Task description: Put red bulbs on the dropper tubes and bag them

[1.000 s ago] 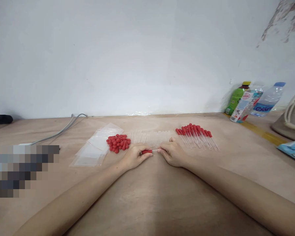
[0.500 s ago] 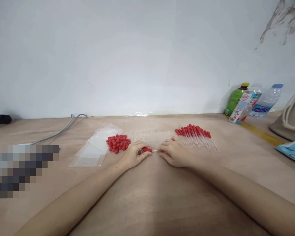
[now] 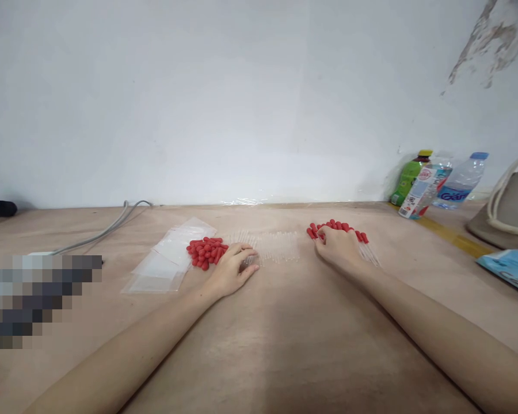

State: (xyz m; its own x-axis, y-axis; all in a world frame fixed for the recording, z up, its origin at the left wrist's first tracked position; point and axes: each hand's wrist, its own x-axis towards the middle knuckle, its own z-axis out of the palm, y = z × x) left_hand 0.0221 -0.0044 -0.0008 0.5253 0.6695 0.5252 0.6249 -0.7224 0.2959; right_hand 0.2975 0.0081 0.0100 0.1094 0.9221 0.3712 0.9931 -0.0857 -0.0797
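**Two hands among dropper parts**

On the wooden table (image 3: 263,345), our left hand (image 3: 232,269) rests with the fingers loosely half bent and gripping nothing. Its tips lie on the row of clear tubes (image 3: 278,247), just beside the heap of red bulbs (image 3: 206,252). Our right hand (image 3: 337,247) is curled over the assembled droppers (image 3: 363,237); whether it holds one, we cannot tell. Left of the bulbs lie flat clear bags (image 3: 162,263). Far right, by the wall, lean a green bottle (image 3: 408,177), a labelled bottle (image 3: 422,192) and a water bottle (image 3: 460,187); their filling is unclear.
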